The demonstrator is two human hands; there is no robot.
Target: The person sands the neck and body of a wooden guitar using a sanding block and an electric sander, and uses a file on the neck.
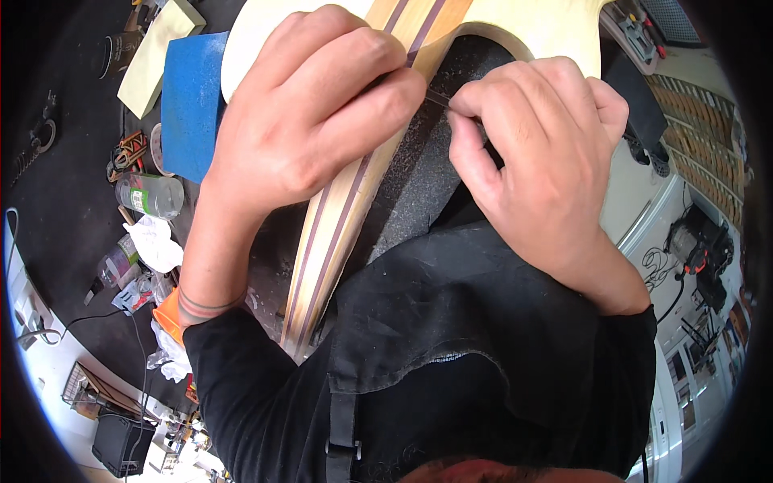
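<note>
A pale wooden guitar body with a striped neck lies on a dark workbench. Left hand and right hand pinch a thin metal scraper, mostly hidden, against the neck. A clear plastic bottle lies left, contents unclear.

A clear plastic bottle with a green-white label lies at left.

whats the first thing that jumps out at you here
Two bare hands fill the upper middle: the left hand presses on a pale wooden instrument body with a striped neck, and the right hand pinches a thin metal blade between them. A blue foam block lies to the left.
</note>
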